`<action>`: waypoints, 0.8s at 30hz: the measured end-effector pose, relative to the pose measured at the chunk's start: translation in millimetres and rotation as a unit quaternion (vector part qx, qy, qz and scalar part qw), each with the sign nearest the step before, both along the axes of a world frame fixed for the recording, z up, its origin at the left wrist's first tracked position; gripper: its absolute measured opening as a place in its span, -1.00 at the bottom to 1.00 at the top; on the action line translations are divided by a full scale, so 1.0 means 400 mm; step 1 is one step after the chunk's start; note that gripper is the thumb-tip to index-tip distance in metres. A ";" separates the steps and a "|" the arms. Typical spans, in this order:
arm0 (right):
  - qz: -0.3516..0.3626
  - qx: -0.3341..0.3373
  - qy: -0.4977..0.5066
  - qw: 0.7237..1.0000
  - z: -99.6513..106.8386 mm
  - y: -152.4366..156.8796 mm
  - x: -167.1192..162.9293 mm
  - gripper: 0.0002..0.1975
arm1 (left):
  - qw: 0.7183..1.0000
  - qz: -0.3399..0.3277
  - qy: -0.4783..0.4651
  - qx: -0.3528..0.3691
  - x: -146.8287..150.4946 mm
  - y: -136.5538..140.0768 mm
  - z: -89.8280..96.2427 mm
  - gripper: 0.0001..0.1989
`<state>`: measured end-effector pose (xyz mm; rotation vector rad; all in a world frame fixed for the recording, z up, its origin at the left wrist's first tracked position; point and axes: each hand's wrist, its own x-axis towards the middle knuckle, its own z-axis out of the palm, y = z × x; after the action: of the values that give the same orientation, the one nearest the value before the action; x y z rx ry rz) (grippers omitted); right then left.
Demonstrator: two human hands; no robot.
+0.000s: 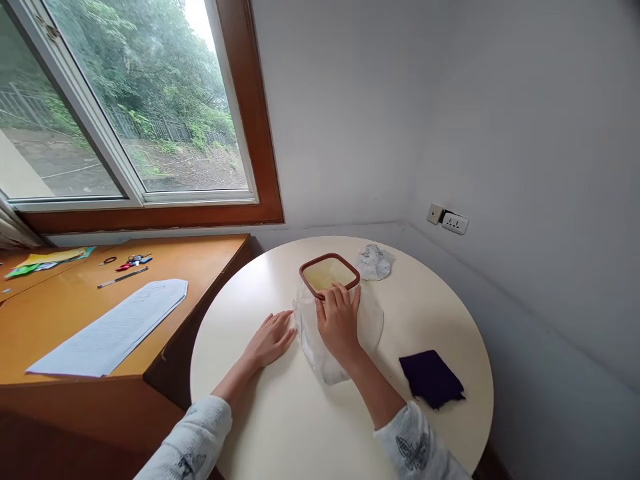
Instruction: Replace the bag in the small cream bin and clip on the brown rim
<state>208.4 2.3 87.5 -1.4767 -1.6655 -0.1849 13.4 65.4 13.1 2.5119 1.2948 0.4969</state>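
Farthest to the left of your hands, white printed paper sheets (pixel 113 327) lay on the orange-brown wooden desk (pixel 200 260), their print too small to read. Your left hand (pixel 273 339) rested palm down and open on the round cream table (pixel 270 420), its fingers loosely together, grasping nothing; its fingertips came to the left edge of a translucent white plastic bag (pixel 323 360), though you couldn't tell whether they pressed on it. The brown-rimmed, pale yellowish rounded-rectangular container (pixel 326 271) sat just ahead of your right hand (pixel 340 319), whose spread fingers touched its near rim; whether they pinched it cannot be told. That hand hid part of the near rim and the middle of the bag beneath. Ahead and to its right lay a crumpled clear-white plastic bundle (pixel 374 262), contents unclear. Farther right, nearer you, lay a dark purple fabric piece (pixel 431 379).
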 end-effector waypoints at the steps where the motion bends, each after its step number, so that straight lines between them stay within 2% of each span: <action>1: 0.000 -0.005 0.004 1.000 0.001 0.003 -0.001 -0.80 | 1.000 0.001 -0.014 -0.005 -0.001 -0.002 0.001 -0.48; 5: 0.005 -0.008 0.001 1.000 0.002 0.013 -0.003 -0.73 | 0.991 0.041 -0.118 -0.044 0.002 -0.001 -0.001 -0.42; 8: 0.018 -0.001 -0.013 1.000 -0.002 0.025 -0.007 -0.65 | 0.951 0.127 -0.272 -0.077 0.032 0.005 -0.001 -0.34; 10: 0.033 0.001 -0.012 0.999 -0.003 0.035 -0.007 -0.61 | 0.921 0.141 -0.353 -0.086 0.066 0.010 0.003 -0.22; 14: 0.050 0.010 0.052 0.997 -0.001 0.061 0.025 -0.58 | 0.899 0.071 -0.428 -0.061 0.135 0.018 0.021 0.08; 19: 0.051 -0.001 0.173 0.984 -0.018 0.106 0.102 -0.56 | 0.864 0.012 -0.496 -0.091 0.184 0.042 0.037 0.18; 22: 0.090 -0.022 0.202 0.975 -0.038 0.134 0.124 -0.62 | 0.831 -0.018 -0.543 -0.118 0.204 0.057 0.030 0.21; 24: 0.113 -0.019 0.204 0.972 -0.047 0.150 0.124 -0.67 | 0.823 -0.016 -0.547 -0.151 0.212 0.063 0.022 0.25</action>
<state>258.0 62.5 68.7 -1.2398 -1.4865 0.2617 98.2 90.7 22.0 1.4737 0.7423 1.3252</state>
